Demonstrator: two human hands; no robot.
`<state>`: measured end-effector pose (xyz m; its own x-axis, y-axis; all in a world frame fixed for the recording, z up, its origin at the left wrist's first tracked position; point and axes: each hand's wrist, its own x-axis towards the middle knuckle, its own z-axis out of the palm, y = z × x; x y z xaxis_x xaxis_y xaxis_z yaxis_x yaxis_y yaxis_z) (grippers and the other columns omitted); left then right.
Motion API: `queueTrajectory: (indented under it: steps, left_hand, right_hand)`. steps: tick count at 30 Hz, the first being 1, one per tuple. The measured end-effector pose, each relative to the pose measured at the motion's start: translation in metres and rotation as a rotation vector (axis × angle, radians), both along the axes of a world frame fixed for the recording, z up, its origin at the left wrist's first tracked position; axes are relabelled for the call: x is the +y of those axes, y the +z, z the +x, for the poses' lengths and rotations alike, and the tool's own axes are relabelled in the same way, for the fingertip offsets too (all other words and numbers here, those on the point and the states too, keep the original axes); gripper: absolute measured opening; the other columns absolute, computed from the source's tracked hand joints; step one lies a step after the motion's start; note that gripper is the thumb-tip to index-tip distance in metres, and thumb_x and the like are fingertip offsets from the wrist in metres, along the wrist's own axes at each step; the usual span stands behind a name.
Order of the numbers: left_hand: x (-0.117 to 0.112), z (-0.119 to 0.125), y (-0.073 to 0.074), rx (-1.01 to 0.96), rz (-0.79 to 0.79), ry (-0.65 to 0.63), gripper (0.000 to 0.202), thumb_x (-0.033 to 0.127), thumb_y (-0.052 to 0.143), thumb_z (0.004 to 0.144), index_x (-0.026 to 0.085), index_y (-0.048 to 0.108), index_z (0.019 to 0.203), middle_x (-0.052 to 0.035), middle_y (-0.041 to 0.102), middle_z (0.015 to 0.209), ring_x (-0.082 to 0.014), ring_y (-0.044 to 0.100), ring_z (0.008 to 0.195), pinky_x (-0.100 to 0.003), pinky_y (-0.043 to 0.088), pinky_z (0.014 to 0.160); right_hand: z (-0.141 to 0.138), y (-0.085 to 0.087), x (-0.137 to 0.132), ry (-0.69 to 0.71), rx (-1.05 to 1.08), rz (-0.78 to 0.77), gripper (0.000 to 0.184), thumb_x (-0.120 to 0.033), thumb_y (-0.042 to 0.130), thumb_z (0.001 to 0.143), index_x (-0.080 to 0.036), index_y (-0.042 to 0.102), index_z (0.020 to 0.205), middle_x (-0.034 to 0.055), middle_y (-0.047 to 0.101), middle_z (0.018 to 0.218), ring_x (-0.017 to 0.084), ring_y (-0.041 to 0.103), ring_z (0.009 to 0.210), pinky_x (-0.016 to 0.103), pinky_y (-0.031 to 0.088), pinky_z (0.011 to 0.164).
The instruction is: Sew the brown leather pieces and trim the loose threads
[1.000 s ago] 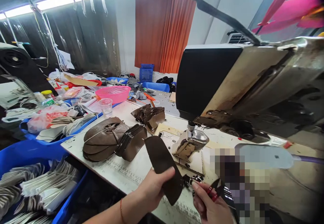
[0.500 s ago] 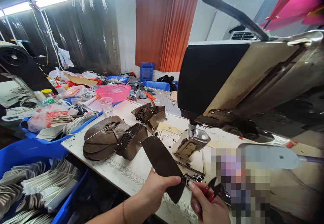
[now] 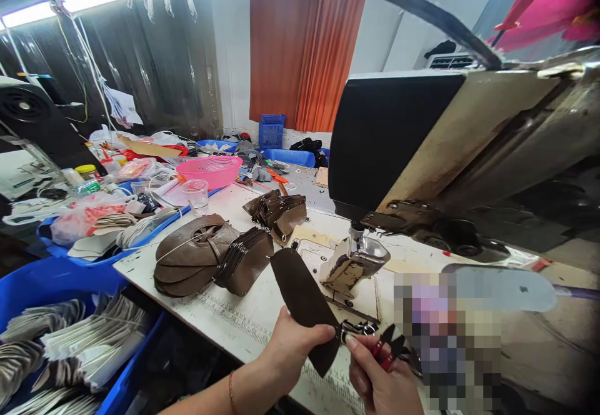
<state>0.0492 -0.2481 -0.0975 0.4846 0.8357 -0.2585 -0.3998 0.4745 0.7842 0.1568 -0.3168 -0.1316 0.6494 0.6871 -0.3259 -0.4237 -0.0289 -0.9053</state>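
A long dark brown leather-like piece (image 3: 302, 293) with a rounded end is gripped by my left hand (image 3: 288, 355), thumb on top near its lower edge. My right hand (image 3: 387, 384) is closed beside that edge, with red-handled snips (image 3: 392, 346) tucked in it, dark blades pointing up. Its thumb and forefinger pinch at the piece's right edge; what lies between them is too small to make out. Shiny metal parts (image 3: 360, 328) show just beyond these fingertips. Left of the piece lie a fanned stack of brown pieces (image 3: 246, 259) and a bundle of brown shoe uppers (image 3: 190, 255).
The sewing machine head (image 3: 394, 140) looms at the right, above its metal post (image 3: 356, 262). Another brown stack (image 3: 281, 212) lies behind. A clear cup (image 3: 195, 195) and pink basket (image 3: 210, 171) stand farther back. A blue bin (image 3: 28, 277) holds several pale pieces at the left.
The far end of the brown piece has swung slightly to the right. My right hand and the snips have shifted a little left; both hands keep their hold.
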Motion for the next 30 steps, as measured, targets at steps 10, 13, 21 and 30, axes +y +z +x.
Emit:
queueTrajectory:
  steps: [10, 13, 21, 30]
  left_hand:
    - [0.016, 0.005, 0.017, 0.131, 0.023, 0.010, 0.029, 0.015, 0.075, 0.051, 0.009, 0.070, 0.079, -0.0072, 0.071, 0.075, -0.0170, 0.060, 0.068, -0.027, 0.048, 0.066]
    - [0.029, 0.009, 0.028, 0.125, 0.032, -0.019, 0.028, 0.015, 0.074, 0.052, 0.009, 0.070, 0.079, -0.0067, 0.070, 0.075, -0.0160, 0.059, 0.067, -0.027, 0.048, 0.065]
    - [0.073, 0.036, 0.044, 0.124, 0.105, -0.050, 0.029, 0.015, 0.074, 0.052, 0.010, 0.068, 0.079, -0.0051, 0.068, 0.074, -0.0150, 0.060, 0.066, -0.027, 0.047, 0.065]
    - [0.094, 0.053, 0.058, 0.158, 0.172, -0.139, 0.025, 0.013, 0.071, 0.052, 0.012, 0.066, 0.077, -0.0031, 0.066, 0.073, -0.0142, 0.057, 0.065, -0.027, 0.046, 0.063]
  right_hand:
    - [0.013, 0.021, 0.011, 0.078, -0.221, 0.033, 0.038, -0.040, 0.085, 0.058, -0.017, 0.068, 0.083, -0.0029, 0.060, 0.056, 0.007, 0.047, 0.045, 0.018, 0.036, 0.041]
    - [0.027, 0.036, 0.017, 0.210, -0.669, 0.120, 0.023, -0.032, 0.077, 0.070, -0.020, 0.071, 0.089, 0.0011, 0.068, 0.071, 0.011, 0.055, 0.051, 0.021, 0.045, 0.045]
    - [0.079, 0.053, 0.056, 0.207, -1.840, 0.458, 0.044, -0.001, 0.046, 0.078, -0.024, 0.066, 0.108, 0.0066, 0.070, 0.106, 0.018, 0.068, 0.095, 0.027, 0.056, 0.078]
    - [0.099, 0.038, 0.066, 0.151, -1.821, 0.427, 0.043, -0.003, 0.049, 0.078, -0.022, 0.064, 0.114, 0.0092, 0.060, 0.111, 0.016, 0.063, 0.079, 0.027, 0.054, 0.068]
